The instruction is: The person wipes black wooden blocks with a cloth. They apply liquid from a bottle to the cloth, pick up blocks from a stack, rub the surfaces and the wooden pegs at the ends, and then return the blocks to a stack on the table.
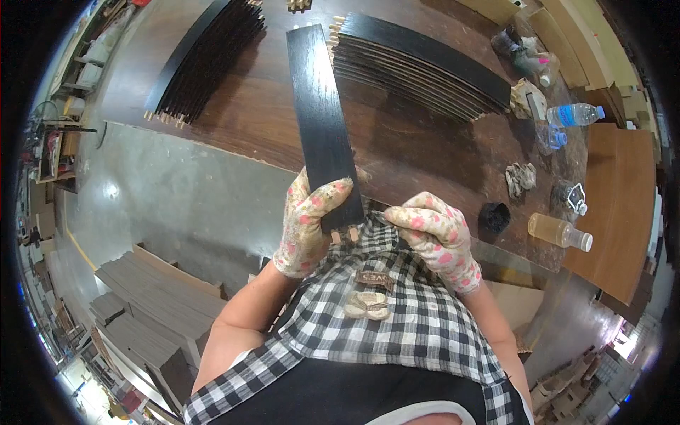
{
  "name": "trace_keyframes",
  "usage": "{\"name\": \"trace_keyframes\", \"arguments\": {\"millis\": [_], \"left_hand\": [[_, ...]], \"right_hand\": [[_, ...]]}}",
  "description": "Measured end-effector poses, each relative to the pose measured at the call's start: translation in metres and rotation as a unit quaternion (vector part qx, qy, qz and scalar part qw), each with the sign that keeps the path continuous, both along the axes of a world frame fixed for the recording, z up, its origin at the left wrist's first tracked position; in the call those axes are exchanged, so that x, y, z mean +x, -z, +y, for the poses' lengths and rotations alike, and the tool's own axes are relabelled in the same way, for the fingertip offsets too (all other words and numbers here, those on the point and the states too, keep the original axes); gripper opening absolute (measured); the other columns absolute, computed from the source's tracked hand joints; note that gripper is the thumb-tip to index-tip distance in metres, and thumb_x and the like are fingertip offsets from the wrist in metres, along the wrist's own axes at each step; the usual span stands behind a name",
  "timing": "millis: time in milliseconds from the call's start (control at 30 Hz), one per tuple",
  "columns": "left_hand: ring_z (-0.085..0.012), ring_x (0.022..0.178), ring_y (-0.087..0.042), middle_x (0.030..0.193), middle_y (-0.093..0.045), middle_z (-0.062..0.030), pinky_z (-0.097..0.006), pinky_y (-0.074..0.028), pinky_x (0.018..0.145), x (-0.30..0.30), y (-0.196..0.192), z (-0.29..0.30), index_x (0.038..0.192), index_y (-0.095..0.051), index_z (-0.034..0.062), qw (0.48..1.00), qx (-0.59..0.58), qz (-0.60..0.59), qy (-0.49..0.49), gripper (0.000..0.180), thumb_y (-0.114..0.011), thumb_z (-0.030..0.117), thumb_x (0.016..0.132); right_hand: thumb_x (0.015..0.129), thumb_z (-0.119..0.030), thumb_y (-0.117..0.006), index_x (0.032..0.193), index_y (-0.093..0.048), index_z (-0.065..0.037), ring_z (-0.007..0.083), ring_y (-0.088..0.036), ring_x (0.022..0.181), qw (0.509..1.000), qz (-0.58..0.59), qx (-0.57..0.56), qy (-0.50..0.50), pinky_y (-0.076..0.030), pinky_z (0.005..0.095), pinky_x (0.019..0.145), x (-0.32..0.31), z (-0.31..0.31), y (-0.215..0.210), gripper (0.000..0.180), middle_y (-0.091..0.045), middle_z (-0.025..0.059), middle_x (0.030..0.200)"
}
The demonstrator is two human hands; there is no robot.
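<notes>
A long black wooden slat (317, 106) tilts up from my left hand (304, 223), which grips its near end in a floral glove, thumb across the face. Short pale dowels (345, 235) stick out of that near end. To the right of the slat and apart from it is my right hand (435, 237), in a matching glove, with thumb and fingers pinched together. Whatever is in the pinch, if anything, is too small to make out. Beyond the slat, a right stack of black slats (425, 53) and a left stack of black slats (202, 60) lie on the brown table (262, 127).
On the table's right side are a crumpled rag (520, 180), a black round cup (494, 217), a lying bottle of yellowish liquid (549, 231) and a water bottle (575, 115). Grey boards (145, 301) are piled on the floor at left.
</notes>
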State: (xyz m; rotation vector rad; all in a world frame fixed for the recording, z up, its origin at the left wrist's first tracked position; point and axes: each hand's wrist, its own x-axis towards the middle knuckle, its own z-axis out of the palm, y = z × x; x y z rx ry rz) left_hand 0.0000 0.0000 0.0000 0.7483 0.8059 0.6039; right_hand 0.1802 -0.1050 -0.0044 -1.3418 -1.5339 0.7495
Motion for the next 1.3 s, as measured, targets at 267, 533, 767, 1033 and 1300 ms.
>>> {"name": "trace_keyframes", "arguments": {"millis": [267, 533, 767, 1033, 1300], "left_hand": [[-0.0096, 0.073, -0.061, 0.102, -0.064, -0.0101, -0.021, -0.051, 0.056, -0.01, 0.001, 0.008, 0.125, -0.05, 0.0002, 0.995, -0.032, -0.078, -0.058, 0.04, -0.06, 0.017, 0.09], [-0.0107, 0.061, -0.061, 0.093, -0.065, -0.0078, -0.021, -0.046, 0.042, -0.053, -0.022, 0.063, 0.117, -0.056, 0.0006, 0.991, 0.106, 0.085, 0.003, 0.039, -0.064, 0.021, 0.085], [-0.0089, 0.061, -0.058, 0.082, -0.063, -0.0015, -0.022, -0.045, 0.048, -0.129, -0.068, 0.173, 0.116, -0.057, 0.0007, 0.881, 0.336, 0.333, 0.003, 0.04, -0.069, 0.021, 0.083], [-0.0099, 0.088, -0.06, 0.103, -0.066, -0.0032, -0.024, -0.049, 0.077, -0.187, -0.042, 0.294, 0.122, -0.06, -0.0031, 0.868, 0.372, 0.32, 0.08, 0.044, -0.071, 0.018, 0.085], [-0.0104, 0.088, -0.062, 0.103, -0.067, -0.0053, -0.025, -0.051, 0.081, -0.205, -0.012, 0.338, 0.121, -0.059, -0.0061, 0.924, 0.3, 0.225, 0.076, 0.043, -0.068, 0.021, 0.089]], "right_hand": [[0.084, -0.008, -0.068, 0.106, -0.072, -0.006, 0.0184, -0.064, 0.076, 0.995, 0.062, 0.004, -0.077, -0.052, 0.0299, 0.064, -0.011, 0.008, -0.001, 0.022, -0.065, 0.0063, 0.087], [0.081, 0.005, -0.065, 0.097, -0.07, 0.003, 0.0152, -0.062, 0.07, 0.994, 0.1, 0.0, 0.052, -0.048, 0.0251, 0.061, -0.013, 0.005, -0.002, 0.017, -0.064, 0.0069, 0.078], [0.086, -0.001, -0.064, 0.105, -0.069, 0.002, 0.0104, -0.059, 0.069, 0.977, 0.18, -0.063, 0.093, -0.045, 0.022, 0.058, -0.005, -0.002, 0.012, 0.02, -0.064, 0.0055, 0.084], [0.092, -0.009, -0.062, 0.109, -0.068, 0.0, 0.006, -0.053, 0.066, 0.976, 0.186, -0.076, 0.083, -0.042, 0.0197, 0.059, -0.015, 0.008, 0.017, 0.02, -0.062, 0.0022, 0.084], [0.093, -0.011, -0.061, 0.11, -0.067, 0.002, 0.0053, -0.05, 0.064, 0.963, 0.227, -0.09, 0.118, -0.041, 0.0201, 0.057, -0.014, -0.002, 0.025, 0.022, -0.06, 0.0012, 0.084]]}}
